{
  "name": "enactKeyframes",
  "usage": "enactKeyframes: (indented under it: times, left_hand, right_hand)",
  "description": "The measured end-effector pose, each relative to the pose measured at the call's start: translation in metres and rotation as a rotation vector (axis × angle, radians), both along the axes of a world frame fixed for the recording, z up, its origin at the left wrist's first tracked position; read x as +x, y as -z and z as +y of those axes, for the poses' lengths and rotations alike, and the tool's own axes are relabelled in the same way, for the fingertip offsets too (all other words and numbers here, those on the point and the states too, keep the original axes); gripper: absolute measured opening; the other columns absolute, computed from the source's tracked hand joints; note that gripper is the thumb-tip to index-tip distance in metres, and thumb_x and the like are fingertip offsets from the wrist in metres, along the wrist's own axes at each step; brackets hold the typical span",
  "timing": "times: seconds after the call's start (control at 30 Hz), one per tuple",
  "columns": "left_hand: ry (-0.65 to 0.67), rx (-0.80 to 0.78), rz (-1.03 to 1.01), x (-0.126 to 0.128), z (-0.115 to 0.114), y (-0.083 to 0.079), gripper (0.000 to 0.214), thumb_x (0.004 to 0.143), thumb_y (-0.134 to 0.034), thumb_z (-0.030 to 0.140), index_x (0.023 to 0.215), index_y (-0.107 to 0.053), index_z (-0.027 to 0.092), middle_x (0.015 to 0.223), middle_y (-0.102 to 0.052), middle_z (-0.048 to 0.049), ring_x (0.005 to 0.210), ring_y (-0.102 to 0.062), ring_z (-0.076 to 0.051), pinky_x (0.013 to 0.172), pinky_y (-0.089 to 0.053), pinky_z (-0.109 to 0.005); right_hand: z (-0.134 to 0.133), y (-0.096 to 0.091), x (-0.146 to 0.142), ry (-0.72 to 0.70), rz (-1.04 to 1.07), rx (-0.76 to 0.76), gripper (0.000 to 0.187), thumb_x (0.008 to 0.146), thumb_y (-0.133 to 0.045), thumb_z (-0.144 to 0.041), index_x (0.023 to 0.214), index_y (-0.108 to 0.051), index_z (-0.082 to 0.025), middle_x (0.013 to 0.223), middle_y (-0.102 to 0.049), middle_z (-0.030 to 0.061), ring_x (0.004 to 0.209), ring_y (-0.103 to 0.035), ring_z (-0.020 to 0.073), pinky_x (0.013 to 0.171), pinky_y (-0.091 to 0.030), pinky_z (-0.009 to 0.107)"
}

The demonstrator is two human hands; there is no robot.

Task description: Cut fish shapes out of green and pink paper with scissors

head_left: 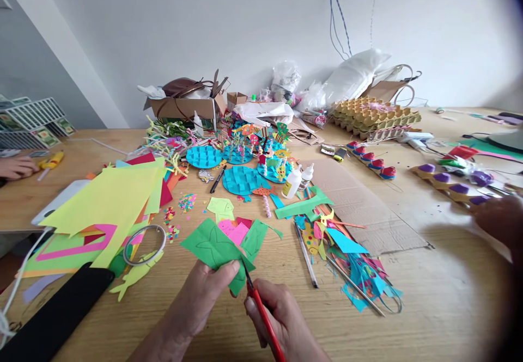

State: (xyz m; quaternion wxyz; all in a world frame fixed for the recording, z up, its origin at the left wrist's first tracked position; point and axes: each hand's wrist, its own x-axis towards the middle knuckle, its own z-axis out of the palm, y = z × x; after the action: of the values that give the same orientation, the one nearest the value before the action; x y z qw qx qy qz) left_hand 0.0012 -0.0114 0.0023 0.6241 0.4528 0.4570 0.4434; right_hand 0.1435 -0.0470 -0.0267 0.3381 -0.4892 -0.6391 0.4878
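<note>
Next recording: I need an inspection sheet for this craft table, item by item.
Surface: wooden table with a cardboard sheet lying on it.
Things in hand: green paper with a drawn outline; scissors, red-handled, at its edge.
Clutter: coloured paper sheets, glue bottles, egg trays, cardboard box, tape ring.
Hands: left hand holds the green paper; right hand grips the scissors.
Cables: cords hang down the wall.
Surroundings: white wall; other people's hands at left and right.
</note>
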Motion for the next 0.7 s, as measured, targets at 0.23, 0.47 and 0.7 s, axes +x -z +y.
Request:
enactKeyframes:
  times: [0.23,0.47,0.7]
  left_hand:
    - [-0.045,-0.006,-0.006,0.002,0.001,-0.005,0.003,0.069,-0.061,0.022,0.068,-0.061,0.020,0.065,-0.063,0.0045,0.068,-0.055,-0.014,0.064,-0.044,-0.022]
    - [-0.017,0.006,0.007,-0.001,-0.001,0.003,0.008,0.075,-0.060,0.027,0.077,-0.064,0.021,0.071,-0.067,0.0040,0.073,-0.059,-0.015,0.070,-0.046,-0.022]
    - [-0.107,0.065,0.084,-0.001,0.001,0.006,0.017,0.077,-0.060,0.030,0.089,-0.064,0.021,0.092,-0.071,0.0006,0.094,-0.060,-0.019,0.082,-0.045,-0.023]
  right_hand:
    - [0.000,0.003,0.002,-0.007,0.013,0.003,0.043,0.085,-0.038,-0.051,0.056,-0.031,-0.020,0.049,-0.024,-0.0063,0.047,-0.026,0.0088,0.042,-0.020,0.021]
    - [-0.002,0.005,0.002,-0.006,-0.005,0.007,0.043,0.085,-0.040,-0.050,0.055,-0.031,-0.020,0.048,-0.025,-0.0064,0.045,-0.026,0.0083,0.041,-0.022,0.020]
    - [-0.002,0.003,-0.001,-0.007,-0.012,0.023,0.043,0.086,-0.038,-0.047,0.054,-0.032,-0.020,0.046,-0.027,-0.0062,0.045,-0.027,0.0087,0.040,-0.023,0.020]
